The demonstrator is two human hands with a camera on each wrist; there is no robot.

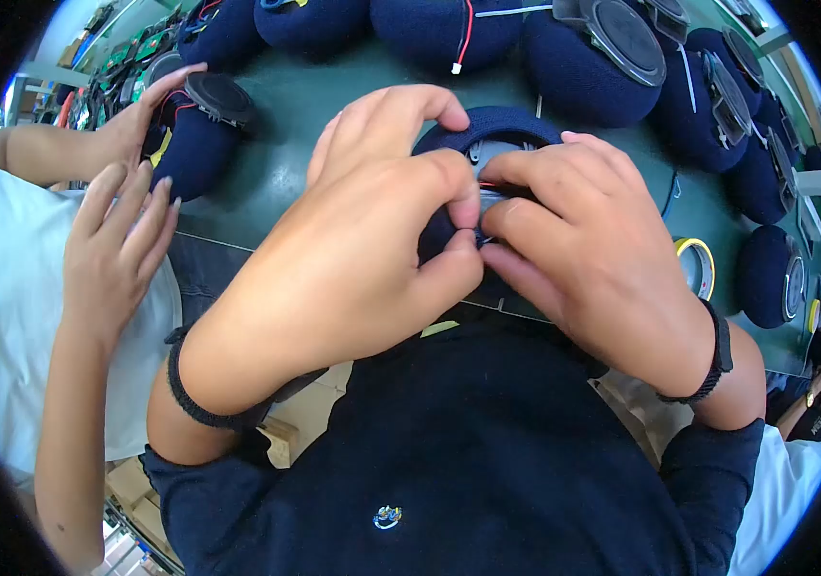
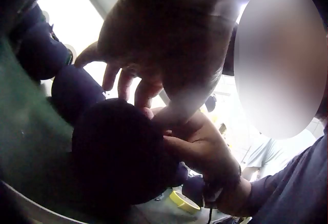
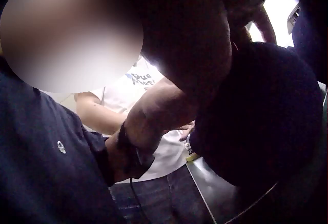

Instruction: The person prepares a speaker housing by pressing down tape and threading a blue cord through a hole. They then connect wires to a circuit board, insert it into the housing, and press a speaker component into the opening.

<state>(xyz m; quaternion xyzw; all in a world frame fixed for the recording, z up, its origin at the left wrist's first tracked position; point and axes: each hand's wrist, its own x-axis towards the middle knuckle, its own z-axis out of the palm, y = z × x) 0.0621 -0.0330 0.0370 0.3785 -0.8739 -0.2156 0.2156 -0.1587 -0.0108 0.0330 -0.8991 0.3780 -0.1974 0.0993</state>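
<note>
A round speaker shell in navy knit fabric [image 1: 516, 119] lies under both hands on the green table, its opening facing up. Inside that opening a grey part and a bit of red wire show between the fingers. My left hand [image 1: 362, 216] pinches the fabric at the near rim between thumb and forefinger. Opposite it, my right hand [image 1: 588, 226] has curled fingers and thumb at the same rim, fingertips close to the left ones. Both wrist views show the shell [image 2: 120, 155] as a dark round shape below the hands; its near side is hidden in the head view.
More navy shells [image 1: 598, 72] with black oval speakers line the back and right. A yellow tape roll [image 1: 696, 269] sits by my right wrist. At left, another person's hands [image 1: 122, 245] are around a shell [image 1: 194, 154]; green circuit boards [image 1: 146, 48] lie behind.
</note>
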